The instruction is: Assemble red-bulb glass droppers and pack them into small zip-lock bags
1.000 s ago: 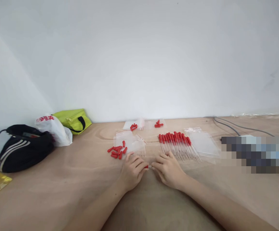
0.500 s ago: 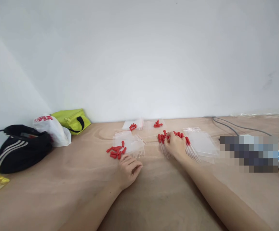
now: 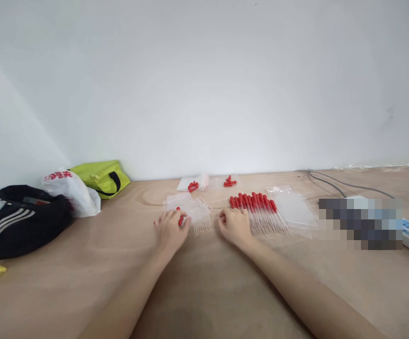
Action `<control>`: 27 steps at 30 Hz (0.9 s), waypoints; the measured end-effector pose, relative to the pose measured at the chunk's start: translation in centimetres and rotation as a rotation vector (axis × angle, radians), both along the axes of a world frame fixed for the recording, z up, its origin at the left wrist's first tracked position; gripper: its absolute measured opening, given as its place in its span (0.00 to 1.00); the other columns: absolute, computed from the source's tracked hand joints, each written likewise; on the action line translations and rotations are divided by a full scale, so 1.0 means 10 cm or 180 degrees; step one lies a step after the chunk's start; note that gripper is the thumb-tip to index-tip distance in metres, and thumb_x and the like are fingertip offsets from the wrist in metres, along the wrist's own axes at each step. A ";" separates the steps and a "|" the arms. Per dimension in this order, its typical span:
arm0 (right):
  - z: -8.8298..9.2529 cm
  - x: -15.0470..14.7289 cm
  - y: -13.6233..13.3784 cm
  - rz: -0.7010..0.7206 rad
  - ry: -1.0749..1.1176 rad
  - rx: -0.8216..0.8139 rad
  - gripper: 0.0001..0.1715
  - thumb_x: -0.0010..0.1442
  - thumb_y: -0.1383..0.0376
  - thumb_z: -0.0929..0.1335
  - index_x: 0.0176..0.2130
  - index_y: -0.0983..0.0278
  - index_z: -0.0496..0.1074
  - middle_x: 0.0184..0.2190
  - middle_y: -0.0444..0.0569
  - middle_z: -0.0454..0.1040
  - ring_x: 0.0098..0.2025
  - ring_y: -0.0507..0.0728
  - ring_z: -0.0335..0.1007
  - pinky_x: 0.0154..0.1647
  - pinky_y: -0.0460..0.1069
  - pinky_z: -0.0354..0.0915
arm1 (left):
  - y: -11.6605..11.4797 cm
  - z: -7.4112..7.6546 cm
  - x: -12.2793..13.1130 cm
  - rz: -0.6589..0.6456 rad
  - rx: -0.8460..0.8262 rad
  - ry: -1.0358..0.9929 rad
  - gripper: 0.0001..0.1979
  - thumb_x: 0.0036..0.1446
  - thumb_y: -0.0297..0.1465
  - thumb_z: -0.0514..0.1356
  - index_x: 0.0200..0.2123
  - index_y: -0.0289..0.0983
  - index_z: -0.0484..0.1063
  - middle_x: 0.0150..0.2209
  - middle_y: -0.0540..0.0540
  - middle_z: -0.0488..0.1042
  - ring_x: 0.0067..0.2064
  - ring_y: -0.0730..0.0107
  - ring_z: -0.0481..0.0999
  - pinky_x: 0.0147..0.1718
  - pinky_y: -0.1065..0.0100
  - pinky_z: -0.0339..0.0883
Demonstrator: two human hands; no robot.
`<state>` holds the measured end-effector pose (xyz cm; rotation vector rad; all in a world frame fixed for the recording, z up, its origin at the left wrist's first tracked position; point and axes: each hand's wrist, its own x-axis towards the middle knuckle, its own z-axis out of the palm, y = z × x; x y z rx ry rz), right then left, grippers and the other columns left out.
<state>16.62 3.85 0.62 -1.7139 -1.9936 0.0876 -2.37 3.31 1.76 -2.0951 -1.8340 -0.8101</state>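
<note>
Slender clear droppers with red bulbs (image 3: 257,207) lie fanned just left of the flat clear plastic bag (image 3: 298,209), while farther left of it the right hand (image 3: 234,225), since withdrawn from their bulbs, curls its fingers, and the left hand (image 3: 172,227) now bends over small loose red bulbs (image 3: 181,221), both grips hidden.

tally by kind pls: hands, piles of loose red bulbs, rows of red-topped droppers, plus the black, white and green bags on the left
Hands: 2 (left hand, right hand)
Loose bulb piles: 3 (near pile, mostly hidden; back-left pile; back-right pile)
Dropper row: 1
Black bag: 1
White bag: 1
Green bag: 1
Total: 9
</note>
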 end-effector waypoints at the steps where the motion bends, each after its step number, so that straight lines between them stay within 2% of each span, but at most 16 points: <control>1: 0.00 -0.08 -0.01 0.0026 0.0071 -0.0066 0.08 0.54 0.64 0.61 0.32 0.63 0.69 0.30 0.49 0.75 0.38 0.57 0.67 0.37 0.50 0.47 | 0.08 0.05 -0.04 0.0293 -0.0186 0.0005 0.05 0.52 0.33 0.56 0.29 0.40 0.69 0.33 0.46 0.75 0.39 0.56 0.70 0.38 0.58 0.55; 3: 0.01 -0.22 0.01 -0.0072 0.0195 -0.0238 0.10 0.55 0.64 0.61 0.36 0.64 0.69 0.32 0.50 0.75 0.39 0.57 0.68 0.37 0.50 0.48 | 0.23 0.13 -0.10 0.0692 -0.0605 0.0008 0.06 0.52 0.34 0.55 0.32 0.40 0.68 0.37 0.45 0.75 0.42 0.55 0.69 0.40 0.57 0.54; 6: 0.04 -0.36 0.09 -0.0347 0.0316 -0.0580 0.13 0.54 0.65 0.61 0.39 0.65 0.68 0.33 0.53 0.75 0.39 0.59 0.69 0.39 0.52 0.49 | 0.41 0.18 -0.16 0.0918 -0.0944 0.0054 0.08 0.52 0.36 0.54 0.34 0.39 0.66 0.39 0.44 0.75 0.45 0.53 0.69 0.42 0.55 0.53; 13: 0.09 -0.46 0.18 -0.0506 0.0351 -0.0829 0.14 0.51 0.66 0.62 0.39 0.66 0.69 0.31 0.55 0.75 0.37 0.61 0.70 0.40 0.54 0.52 | 0.61 0.07 -0.18 0.0947 -0.1111 0.0098 0.14 0.49 0.39 0.56 0.37 0.37 0.65 0.32 0.40 0.76 0.40 0.51 0.72 0.43 0.52 0.52; 16: 0.08 -0.48 0.18 -0.0550 0.0342 -0.0845 0.14 0.50 0.66 0.62 0.38 0.67 0.70 0.31 0.56 0.75 0.37 0.61 0.71 0.40 0.55 0.52 | 0.65 0.06 -0.16 0.0918 -0.1046 0.0035 0.14 0.47 0.36 0.58 0.37 0.36 0.66 0.29 0.41 0.75 0.39 0.50 0.72 0.43 0.51 0.53; 19: 0.07 -0.47 0.18 -0.0536 0.0369 -0.0814 0.14 0.50 0.67 0.62 0.38 0.67 0.70 0.30 0.57 0.75 0.36 0.61 0.71 0.40 0.55 0.53 | 0.62 0.10 -0.11 0.0833 -0.0835 -0.0086 0.12 0.51 0.32 0.56 0.40 0.35 0.66 0.30 0.41 0.74 0.40 0.50 0.72 0.43 0.50 0.54; 21: 0.06 -0.45 0.16 -0.0464 0.0405 -0.0740 0.15 0.52 0.67 0.61 0.39 0.67 0.71 0.31 0.57 0.75 0.37 0.61 0.70 0.40 0.54 0.53 | 0.55 0.12 -0.04 0.0648 -0.0630 -0.0160 0.13 0.55 0.31 0.53 0.44 0.35 0.65 0.35 0.41 0.73 0.42 0.54 0.70 0.44 0.54 0.56; 23: 0.04 -0.39 0.12 -0.0322 0.0439 -0.0612 0.16 0.54 0.68 0.60 0.41 0.67 0.70 0.34 0.56 0.75 0.40 0.60 0.69 0.40 0.52 0.53 | 0.43 0.11 0.04 0.0333 -0.0477 -0.0214 0.14 0.57 0.30 0.50 0.47 0.38 0.64 0.38 0.44 0.71 0.43 0.62 0.70 0.43 0.63 0.60; 25: -0.01 -0.29 0.06 -0.0137 0.0459 -0.0460 0.17 0.55 0.69 0.59 0.43 0.66 0.70 0.39 0.55 0.73 0.43 0.59 0.66 0.41 0.51 0.53 | 0.26 0.06 0.12 -0.0088 -0.0380 -0.0322 0.12 0.59 0.29 0.48 0.44 0.39 0.66 0.36 0.47 0.69 0.39 0.68 0.71 0.39 0.69 0.63; 27: -0.07 -0.14 -0.03 0.0099 0.0483 -0.0131 0.18 0.56 0.70 0.58 0.44 0.65 0.69 0.41 0.54 0.72 0.44 0.58 0.65 0.41 0.50 0.52 | 0.07 -0.02 0.18 -0.1004 -0.0050 -0.0848 0.11 0.59 0.28 0.48 0.40 0.38 0.68 0.32 0.47 0.67 0.34 0.69 0.70 0.35 0.69 0.64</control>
